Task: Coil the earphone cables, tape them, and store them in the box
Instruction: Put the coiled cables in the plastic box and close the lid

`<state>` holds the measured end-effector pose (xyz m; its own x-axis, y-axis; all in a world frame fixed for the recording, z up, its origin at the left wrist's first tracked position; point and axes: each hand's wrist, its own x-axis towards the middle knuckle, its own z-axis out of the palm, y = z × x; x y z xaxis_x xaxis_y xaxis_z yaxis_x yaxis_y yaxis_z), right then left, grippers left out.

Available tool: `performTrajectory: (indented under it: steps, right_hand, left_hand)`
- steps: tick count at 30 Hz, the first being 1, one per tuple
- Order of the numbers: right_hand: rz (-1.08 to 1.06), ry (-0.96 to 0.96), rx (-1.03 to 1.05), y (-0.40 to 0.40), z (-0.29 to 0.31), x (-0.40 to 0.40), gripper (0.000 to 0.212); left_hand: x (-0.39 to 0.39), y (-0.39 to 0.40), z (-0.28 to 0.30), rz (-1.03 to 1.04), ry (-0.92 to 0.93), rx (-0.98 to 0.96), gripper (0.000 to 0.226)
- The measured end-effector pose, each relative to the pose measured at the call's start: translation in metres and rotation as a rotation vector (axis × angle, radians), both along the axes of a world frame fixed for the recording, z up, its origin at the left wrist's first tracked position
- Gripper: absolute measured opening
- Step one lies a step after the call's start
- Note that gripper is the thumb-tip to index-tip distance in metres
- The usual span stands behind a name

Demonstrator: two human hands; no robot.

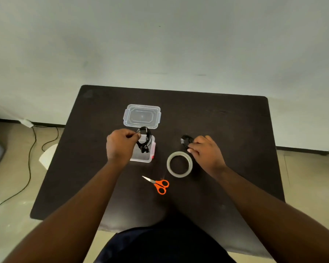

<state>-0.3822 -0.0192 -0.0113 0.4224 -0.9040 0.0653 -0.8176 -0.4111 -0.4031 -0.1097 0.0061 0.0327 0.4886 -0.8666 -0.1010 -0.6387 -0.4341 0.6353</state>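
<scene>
Earphone coil (145, 140) over box (143, 151), prob. pinched

Left hand (120, 145) sits right over the open box (143, 157), lid (141, 116) just beyond it. Right hand (205, 151) has the tape roll (179, 164) touching its inner side, scissors (158, 185) nearer the body. Bare table (245, 130) outward.

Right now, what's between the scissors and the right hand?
Head view: the tape roll lies between the scissors and the right hand.
</scene>
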Motion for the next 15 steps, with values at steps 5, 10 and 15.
performTrajectory:
  steps: [5,10,15]
  right_hand:
    - [-0.005,-0.166,-0.056,0.008,0.023,0.073,0.013]
    - [-0.010,-0.245,-0.048,0.017,0.034,0.127,0.011]
    - [-0.035,-0.256,0.007,0.020,0.028,0.165,0.010]
  left_hand:
    - [0.048,-0.001,0.004,0.011,0.024,0.022,0.014]
    - [0.081,-0.008,-0.012,-0.078,-0.024,0.079,0.019]
    - [0.094,-0.016,-0.042,-0.290,-0.304,0.203,0.025]
